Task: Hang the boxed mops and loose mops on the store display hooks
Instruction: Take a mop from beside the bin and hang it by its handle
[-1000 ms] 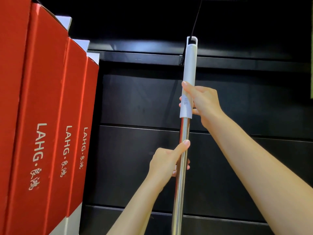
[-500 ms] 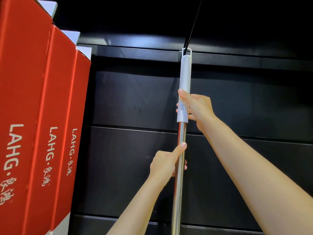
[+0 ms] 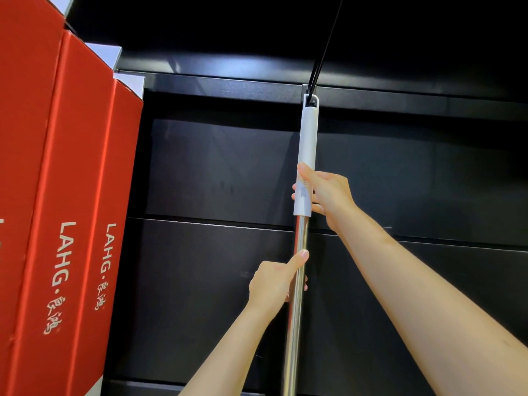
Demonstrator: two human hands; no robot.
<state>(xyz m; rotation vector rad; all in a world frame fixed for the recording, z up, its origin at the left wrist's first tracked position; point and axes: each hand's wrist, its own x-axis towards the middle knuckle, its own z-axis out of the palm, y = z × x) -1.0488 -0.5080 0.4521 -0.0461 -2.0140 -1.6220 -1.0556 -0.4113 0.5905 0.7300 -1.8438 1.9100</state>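
Loose mop with a polished, mirror-bright steel pole and a matt white plastic grip sleeve, held nearly upright before a black slatted display wall. The sleeve covers the upper part of the pole and ends in a square lower edge where the bare metal begins; faint grey lettering is printed low on it, too small to read. Its top is a rounded white hanging loop with a dark opening, and the thin black wire display hook runs down from above into that opening, so the loop sits on the hook close to the wall's horizontal rail. The mop head lies below the frame.

The right hand grips the lower end of the white sleeve, fingers curled behind it and the thumb laid upward along its front. The left hand grips the steel pole lower down, fingers wrapped round it, the thumb extended up against the metal.

At left, well apart from the pole, three tall red cardboard mop boxes stand side by side, each printed vertically in white "LAHG" with Chinese characters below and showing a white top edge.
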